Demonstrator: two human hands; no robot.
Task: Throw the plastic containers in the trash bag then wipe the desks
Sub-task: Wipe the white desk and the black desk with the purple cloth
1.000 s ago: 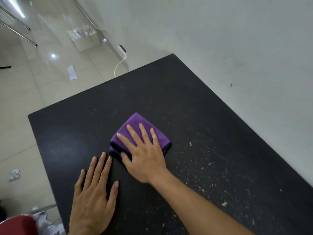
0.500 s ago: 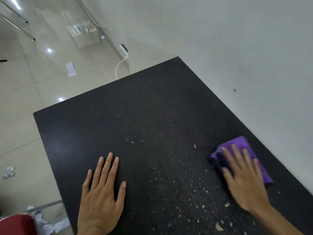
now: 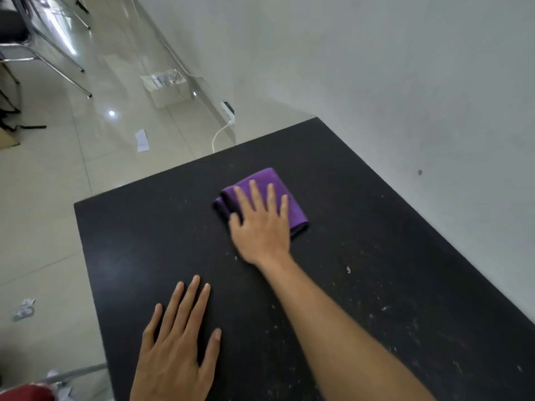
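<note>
A pale grey wall (image 3: 376, 68) runs down the right side of the room, and glossy cream floor tiles (image 3: 43, 198) spread away to the left. The black desk (image 3: 150, 241) stands with its long right edge against that wall. Its near and right parts are speckled with pale crumbs (image 3: 348, 269). The right hand (image 3: 260, 227) reaches out over the middle of the desk and lies flat on a folded purple cloth (image 3: 265, 176), fingers straight and slightly spread, pressing it down rather than gripping it. The cloth sits toward the far end of the desk, well in from every edge. The left hand (image 3: 176, 351) rests palm down on the bare near part of the desk, fingers straight and holding nothing. Farther off, metal chair legs (image 3: 49, 53) stand on the tiles, a pale box (image 3: 168, 88) sits near the wall, a white power strip (image 3: 227, 110) lies beyond the desk's far corner, and a slip of paper (image 3: 142, 140) and a crumpled scrap (image 3: 23, 309) lie on the floor
</note>
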